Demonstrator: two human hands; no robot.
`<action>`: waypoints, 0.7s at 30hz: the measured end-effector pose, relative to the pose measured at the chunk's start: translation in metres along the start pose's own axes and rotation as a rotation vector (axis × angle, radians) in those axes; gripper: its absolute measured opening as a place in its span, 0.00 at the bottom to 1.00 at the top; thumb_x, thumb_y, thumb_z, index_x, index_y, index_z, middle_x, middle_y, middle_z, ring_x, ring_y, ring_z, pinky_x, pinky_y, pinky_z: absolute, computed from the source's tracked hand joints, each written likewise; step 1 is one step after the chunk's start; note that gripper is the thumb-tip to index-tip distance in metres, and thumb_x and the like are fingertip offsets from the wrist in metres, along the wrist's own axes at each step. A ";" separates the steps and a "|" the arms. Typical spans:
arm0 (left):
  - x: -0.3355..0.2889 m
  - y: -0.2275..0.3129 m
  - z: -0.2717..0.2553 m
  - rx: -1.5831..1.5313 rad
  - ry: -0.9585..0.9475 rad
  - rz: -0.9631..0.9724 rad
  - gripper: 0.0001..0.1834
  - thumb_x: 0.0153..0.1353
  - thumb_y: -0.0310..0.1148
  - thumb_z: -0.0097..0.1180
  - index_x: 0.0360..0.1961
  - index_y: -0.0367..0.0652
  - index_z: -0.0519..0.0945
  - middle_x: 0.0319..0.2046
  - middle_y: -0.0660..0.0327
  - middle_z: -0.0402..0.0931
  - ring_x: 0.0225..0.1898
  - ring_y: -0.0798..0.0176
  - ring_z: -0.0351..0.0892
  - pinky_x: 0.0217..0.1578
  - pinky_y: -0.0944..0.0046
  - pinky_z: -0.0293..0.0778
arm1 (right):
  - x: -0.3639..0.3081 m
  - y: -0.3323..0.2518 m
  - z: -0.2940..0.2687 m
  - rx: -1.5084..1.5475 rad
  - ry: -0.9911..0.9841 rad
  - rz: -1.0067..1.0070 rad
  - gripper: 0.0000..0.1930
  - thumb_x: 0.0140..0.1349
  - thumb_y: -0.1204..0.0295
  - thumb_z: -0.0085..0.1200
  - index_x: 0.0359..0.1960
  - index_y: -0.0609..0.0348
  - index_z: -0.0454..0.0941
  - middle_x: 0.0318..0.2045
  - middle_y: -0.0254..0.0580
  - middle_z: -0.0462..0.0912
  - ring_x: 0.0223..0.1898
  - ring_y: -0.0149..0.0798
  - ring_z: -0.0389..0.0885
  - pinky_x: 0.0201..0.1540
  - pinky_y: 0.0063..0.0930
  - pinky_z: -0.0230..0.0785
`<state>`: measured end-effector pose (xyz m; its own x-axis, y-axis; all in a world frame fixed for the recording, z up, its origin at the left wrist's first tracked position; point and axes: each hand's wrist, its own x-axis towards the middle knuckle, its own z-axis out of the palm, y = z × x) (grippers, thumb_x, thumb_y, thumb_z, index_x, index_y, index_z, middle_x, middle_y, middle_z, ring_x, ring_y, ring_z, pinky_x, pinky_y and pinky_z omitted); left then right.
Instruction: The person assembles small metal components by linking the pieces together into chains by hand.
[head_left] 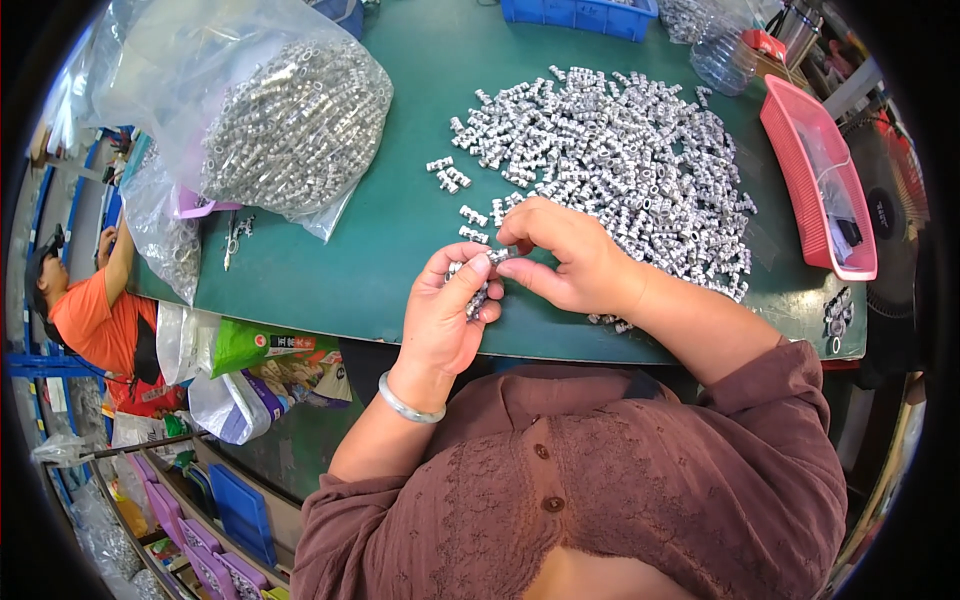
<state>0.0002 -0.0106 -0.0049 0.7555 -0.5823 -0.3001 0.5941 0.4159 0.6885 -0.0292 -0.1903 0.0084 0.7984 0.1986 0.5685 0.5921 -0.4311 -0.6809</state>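
Observation:
Over the near edge of the green table [420, 110], my left hand [437, 320] is closed around several small silver metal fittings [477, 303], short ribbed tubes. Its thumb and forefinger hold one fitting [498, 256] out to the right. My right hand [585, 262] pinches that fitting's far end with thumb and fingertips; its exact grip is partly hidden. Beyond my right hand spreads a large heap of similar fittings [620, 160]. A few loose fittings [448, 175] lie left of the heap, ahead of my left hand.
At left, a clear plastic bag [300, 130] bulges with fittings. A pink basket [775, 130] stands at the right edge, and a blue tray [580, 14] at the far side. Bottom left are purple bins [165, 510]. A person in orange [95, 315] is at far left.

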 end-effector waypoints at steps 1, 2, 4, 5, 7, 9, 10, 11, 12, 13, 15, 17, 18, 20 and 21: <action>0.000 0.000 -0.001 0.013 -0.002 0.028 0.05 0.62 0.29 0.52 0.39 0.43 0.74 0.32 0.61 0.75 0.28 0.68 0.71 0.22 0.74 0.66 | -0.001 0.001 0.000 0.000 0.000 0.000 0.14 0.47 0.78 0.60 0.37 0.62 0.72 0.31 0.44 0.74 0.32 0.46 0.75 0.33 0.33 0.69; 0.000 0.000 -0.001 0.013 -0.002 0.028 0.05 0.62 0.29 0.52 0.39 0.43 0.74 0.32 0.61 0.75 0.28 0.68 0.71 0.22 0.74 0.66 | -0.001 0.002 0.000 0.009 -0.011 -0.001 0.13 0.47 0.78 0.59 0.36 0.62 0.72 0.30 0.44 0.74 0.31 0.45 0.75 0.32 0.33 0.69; 0.000 -0.001 -0.003 -0.030 -0.039 0.034 0.06 0.62 0.28 0.51 0.41 0.43 0.73 0.33 0.61 0.75 0.30 0.68 0.71 0.23 0.74 0.66 | -0.001 0.003 0.001 0.018 -0.023 -0.002 0.13 0.47 0.78 0.59 0.35 0.61 0.72 0.29 0.43 0.74 0.30 0.45 0.75 0.31 0.32 0.69; 0.000 -0.001 -0.004 -0.030 -0.039 0.034 0.06 0.62 0.28 0.51 0.41 0.43 0.73 0.33 0.61 0.75 0.30 0.68 0.71 0.23 0.74 0.66 | -0.001 0.003 0.002 0.026 -0.009 -0.033 0.12 0.47 0.79 0.59 0.35 0.61 0.72 0.29 0.43 0.74 0.30 0.45 0.75 0.30 0.31 0.68; 0.000 0.000 -0.007 -0.099 -0.072 -0.006 0.07 0.63 0.29 0.50 0.42 0.44 0.73 0.34 0.61 0.73 0.32 0.67 0.70 0.23 0.74 0.66 | -0.001 0.004 0.004 0.034 0.005 -0.065 0.12 0.47 0.79 0.59 0.35 0.61 0.72 0.29 0.43 0.73 0.30 0.45 0.75 0.29 0.31 0.68; 0.003 0.000 -0.014 -0.177 -0.133 -0.036 0.07 0.63 0.29 0.49 0.42 0.45 0.73 0.35 0.60 0.72 0.33 0.67 0.69 0.23 0.74 0.66 | -0.002 0.006 0.005 -0.012 0.018 -0.001 0.12 0.48 0.79 0.58 0.35 0.61 0.72 0.29 0.44 0.74 0.31 0.46 0.75 0.31 0.32 0.69; 0.004 0.000 -0.017 -0.254 -0.195 -0.067 0.07 0.63 0.29 0.49 0.42 0.46 0.73 0.36 0.60 0.71 0.34 0.66 0.69 0.23 0.74 0.66 | -0.001 0.007 0.004 -0.012 0.018 -0.001 0.12 0.48 0.79 0.58 0.35 0.61 0.72 0.29 0.44 0.74 0.31 0.46 0.75 0.31 0.32 0.69; 0.005 0.000 -0.018 -0.254 -0.195 -0.067 0.07 0.63 0.29 0.49 0.42 0.46 0.73 0.36 0.60 0.71 0.34 0.66 0.69 0.23 0.74 0.66 | -0.001 0.008 0.004 -0.078 0.003 0.010 0.12 0.48 0.78 0.57 0.36 0.61 0.72 0.31 0.44 0.74 0.34 0.46 0.74 0.35 0.34 0.68; 0.005 0.000 -0.019 -0.301 -0.210 -0.085 0.07 0.63 0.30 0.49 0.42 0.46 0.73 0.36 0.60 0.70 0.34 0.66 0.68 0.23 0.74 0.66 | -0.001 0.008 0.003 -0.144 -0.011 0.021 0.12 0.49 0.78 0.57 0.36 0.60 0.73 0.34 0.44 0.74 0.37 0.47 0.74 0.39 0.36 0.67; 0.005 0.001 -0.020 -0.346 -0.225 -0.105 0.06 0.63 0.30 0.49 0.41 0.46 0.73 0.36 0.59 0.69 0.34 0.66 0.68 0.23 0.74 0.66 | -0.002 0.010 0.004 -0.145 -0.011 0.022 0.12 0.49 0.78 0.57 0.36 0.60 0.73 0.34 0.44 0.74 0.37 0.47 0.74 0.39 0.36 0.67; 0.004 0.003 -0.021 -0.372 -0.226 -0.111 0.07 0.62 0.31 0.49 0.41 0.45 0.73 0.37 0.58 0.69 0.35 0.64 0.69 0.25 0.73 0.68 | -0.003 0.014 0.005 -0.356 -0.063 0.012 0.13 0.49 0.76 0.57 0.39 0.59 0.74 0.39 0.43 0.73 0.44 0.47 0.71 0.47 0.39 0.62; 0.004 0.007 -0.024 -0.401 -0.224 -0.115 0.08 0.61 0.31 0.50 0.41 0.45 0.73 0.38 0.58 0.70 0.36 0.62 0.69 0.26 0.72 0.70 | -0.002 0.013 0.006 -0.423 -0.097 0.011 0.15 0.48 0.75 0.58 0.41 0.57 0.74 0.41 0.43 0.72 0.47 0.47 0.69 0.49 0.39 0.60; 0.004 0.010 -0.024 -0.434 -0.199 -0.096 0.08 0.60 0.32 0.50 0.40 0.44 0.74 0.38 0.56 0.72 0.38 0.58 0.72 0.28 0.69 0.72 | -0.002 0.012 0.007 -0.490 -0.131 0.009 0.17 0.47 0.73 0.58 0.43 0.56 0.75 0.43 0.42 0.72 0.49 0.46 0.67 0.52 0.39 0.58; 0.003 0.013 -0.030 -0.490 -0.194 -0.052 0.09 0.58 0.32 0.51 0.40 0.43 0.74 0.43 0.52 0.75 0.44 0.50 0.75 0.34 0.63 0.77 | 0.000 0.008 0.011 -0.574 -0.153 -0.013 0.19 0.47 0.72 0.59 0.44 0.55 0.75 0.44 0.41 0.72 0.49 0.45 0.67 0.52 0.39 0.58; 0.001 0.015 -0.032 -0.492 -0.192 -0.049 0.09 0.58 0.32 0.51 0.40 0.43 0.74 0.43 0.52 0.75 0.44 0.50 0.75 0.34 0.63 0.77 | 0.001 0.006 0.013 -0.658 -0.173 -0.035 0.20 0.46 0.70 0.60 0.45 0.54 0.76 0.44 0.41 0.72 0.49 0.45 0.67 0.52 0.38 0.58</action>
<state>0.0186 0.0168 -0.0160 0.6867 -0.7077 -0.1662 0.7218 0.6365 0.2720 -0.0235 -0.1815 -0.0014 0.8186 0.3366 0.4654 0.4713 -0.8567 -0.2094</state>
